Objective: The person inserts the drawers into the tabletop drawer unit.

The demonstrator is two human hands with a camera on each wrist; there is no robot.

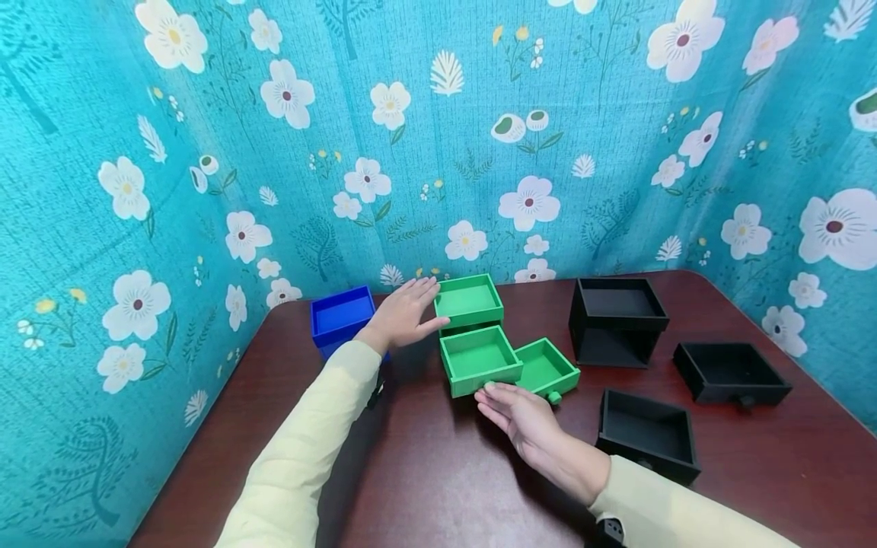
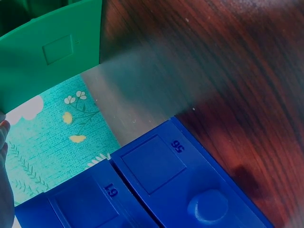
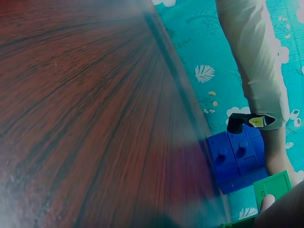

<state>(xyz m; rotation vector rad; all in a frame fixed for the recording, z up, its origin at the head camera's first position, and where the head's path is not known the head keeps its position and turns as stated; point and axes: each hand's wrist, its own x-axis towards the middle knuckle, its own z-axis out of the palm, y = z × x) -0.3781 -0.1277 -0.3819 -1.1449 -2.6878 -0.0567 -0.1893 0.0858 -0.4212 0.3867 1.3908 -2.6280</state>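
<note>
The green case (image 1: 469, 301) stands near the back of the table, a shallow tray on top and an opening below. My left hand (image 1: 409, 312) rests against its upper left side, fingers stretched out. In front of the opening a green drawer (image 1: 482, 356) sits out, its rear end at the case. At the drawer's front my right hand (image 1: 524, 422) pinches it around the knob; the knob itself is hidden by the fingers. In the right wrist view the thumb (image 3: 268, 202) lies over the green drawer front. A second green drawer (image 1: 546, 369) lies on the table to the right.
Left of the case stands a blue drawer box (image 1: 342, 316), its drawers closed in the left wrist view. To the right are a black case (image 1: 617, 320) with an open front and two loose black drawers, one farther back (image 1: 729, 373), one nearer (image 1: 647, 434). A flowered curtain (image 1: 438, 137) hangs behind.
</note>
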